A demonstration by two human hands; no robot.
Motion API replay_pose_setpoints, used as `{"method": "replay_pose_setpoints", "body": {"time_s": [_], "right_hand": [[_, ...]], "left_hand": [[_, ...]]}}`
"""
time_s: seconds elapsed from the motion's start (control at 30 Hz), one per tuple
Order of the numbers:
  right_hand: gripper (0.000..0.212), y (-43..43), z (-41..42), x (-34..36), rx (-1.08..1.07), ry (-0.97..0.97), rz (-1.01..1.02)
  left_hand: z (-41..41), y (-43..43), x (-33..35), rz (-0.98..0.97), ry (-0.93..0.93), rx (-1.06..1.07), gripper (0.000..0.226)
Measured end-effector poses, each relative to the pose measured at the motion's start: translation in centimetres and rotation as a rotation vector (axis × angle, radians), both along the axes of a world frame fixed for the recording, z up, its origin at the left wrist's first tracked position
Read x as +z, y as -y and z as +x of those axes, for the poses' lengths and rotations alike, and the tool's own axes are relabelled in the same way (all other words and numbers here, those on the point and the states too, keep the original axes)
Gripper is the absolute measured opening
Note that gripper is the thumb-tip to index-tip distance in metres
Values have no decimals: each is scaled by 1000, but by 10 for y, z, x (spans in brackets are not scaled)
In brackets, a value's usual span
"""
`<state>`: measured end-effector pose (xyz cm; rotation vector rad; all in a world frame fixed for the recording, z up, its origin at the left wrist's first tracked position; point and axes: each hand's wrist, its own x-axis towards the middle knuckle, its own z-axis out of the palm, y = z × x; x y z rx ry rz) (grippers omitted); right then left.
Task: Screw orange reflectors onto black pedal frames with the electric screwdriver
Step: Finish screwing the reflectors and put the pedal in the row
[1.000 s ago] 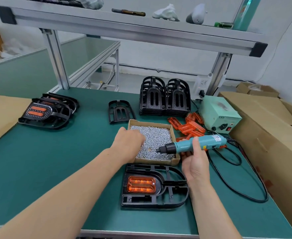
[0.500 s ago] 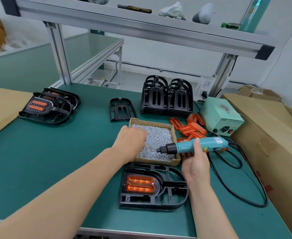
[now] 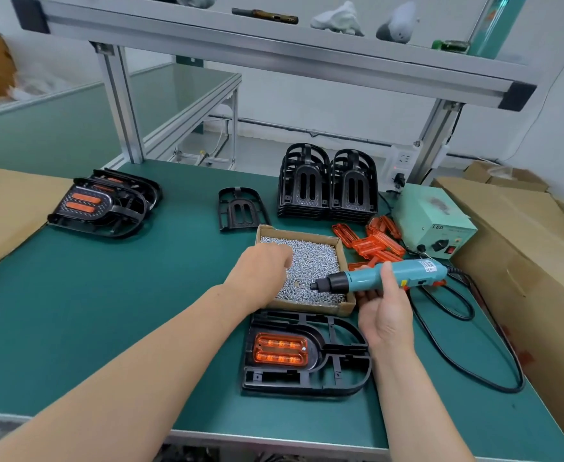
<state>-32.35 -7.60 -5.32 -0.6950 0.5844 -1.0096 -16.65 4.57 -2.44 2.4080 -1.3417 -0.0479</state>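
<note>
A black pedal frame lies flat near the table's front edge, with an orange reflector seated in its left half. Behind it stands a cardboard box of small silver screws. My left hand reaches into this box, back up, fingers curled down and pinching a small screw at the bit tip. My right hand grips the teal electric screwdriver, which it holds level over the box's right side, pointing left.
Loose orange reflectors lie right of the box, beside a pale green power unit and its black cable. Two stacks of bare frames stand behind, one single frame lies flat, fitted pedals are piled left. Cardboard boxes flank the right.
Both hands have stayed almost in place. The left hand's fingers have kept working among the screws, and the screwdriver's tip now sits right at them.
</note>
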Motion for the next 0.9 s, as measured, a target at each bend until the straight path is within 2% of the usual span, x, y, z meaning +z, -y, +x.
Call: {"method": "replay_pose_setpoints", "body": {"time_s": [0.1, 0.3, 0.43, 0.53, 0.67, 0.77, 0.9], "right_hand": [[7, -1, -1, 1, 5, 22, -2], [2, -4, -5, 5, 19, 43, -2], [4, -8, -8, 9, 20, 17, -8], [14, -13, -10, 16, 14, 23, 14], [13, -20, -10, 35, -14, 67, 9], [14, -31, -4, 48, -71, 77, -7], [12, -49, 4, 63, -137, 38, 4]], "left_hand": [[-2, -2, 1, -25, -12, -3, 32], [-15, -14, 8, -199, -125, 11, 15], [-24, -28, 15, -365, -321, 23, 15], [-30, -38, 16, -431, -483, 48, 13], [-38, -52, 10, -545, -774, 64, 17], [-49, -61, 8, -604, -915, 31, 22], [-65, -70, 8, -730, -1166, 6, 18]]}}
